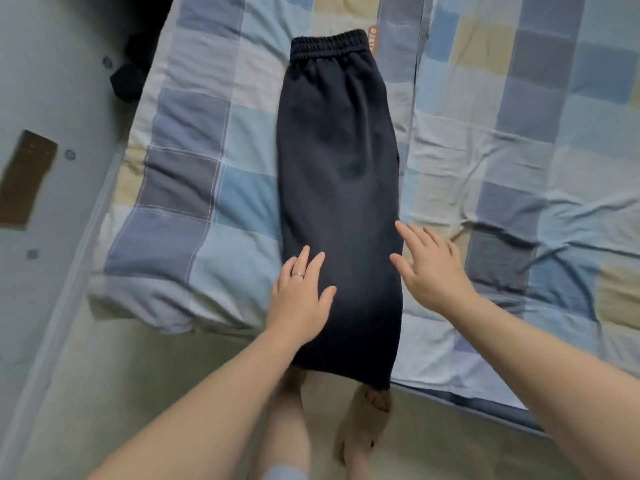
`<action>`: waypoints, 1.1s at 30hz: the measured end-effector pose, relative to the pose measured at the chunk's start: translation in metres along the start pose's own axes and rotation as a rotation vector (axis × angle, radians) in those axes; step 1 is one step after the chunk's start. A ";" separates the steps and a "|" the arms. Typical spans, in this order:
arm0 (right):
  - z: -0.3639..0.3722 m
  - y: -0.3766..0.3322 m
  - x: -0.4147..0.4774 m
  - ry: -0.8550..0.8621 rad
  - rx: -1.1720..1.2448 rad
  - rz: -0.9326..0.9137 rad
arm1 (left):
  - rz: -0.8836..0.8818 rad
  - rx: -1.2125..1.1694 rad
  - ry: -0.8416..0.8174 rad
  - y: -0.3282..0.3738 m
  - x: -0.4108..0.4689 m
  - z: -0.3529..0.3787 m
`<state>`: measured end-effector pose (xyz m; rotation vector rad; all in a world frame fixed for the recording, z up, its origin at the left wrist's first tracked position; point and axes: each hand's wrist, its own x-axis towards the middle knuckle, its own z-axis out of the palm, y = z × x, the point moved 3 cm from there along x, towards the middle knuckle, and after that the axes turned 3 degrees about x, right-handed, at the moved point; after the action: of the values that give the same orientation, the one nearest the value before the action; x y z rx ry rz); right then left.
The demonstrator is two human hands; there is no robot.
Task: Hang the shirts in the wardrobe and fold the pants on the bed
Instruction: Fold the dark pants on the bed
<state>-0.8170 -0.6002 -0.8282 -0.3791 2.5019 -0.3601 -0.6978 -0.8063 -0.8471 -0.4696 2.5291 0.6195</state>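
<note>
While the dark pants (339, 202) lie lengthwise on the checked bed (502, 150), hems over its near edge, the left hand (298, 299) and right hand (433, 268) rest flat on them, fingers (317, 263) straight and spread.

Open checked bedding (519, 150) right of the dark pants (339, 150), narrower strip left, grey panel (52, 81) close beyond.
</note>
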 end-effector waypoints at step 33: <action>0.241 0.061 -0.148 -0.310 1.233 0.536 | -0.335 -0.758 -0.106 -0.105 -0.115 0.186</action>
<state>-0.5720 -0.5339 -0.9663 0.6543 1.5685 -1.3358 -0.4881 -0.7764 -0.9650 -1.0551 1.9723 1.4120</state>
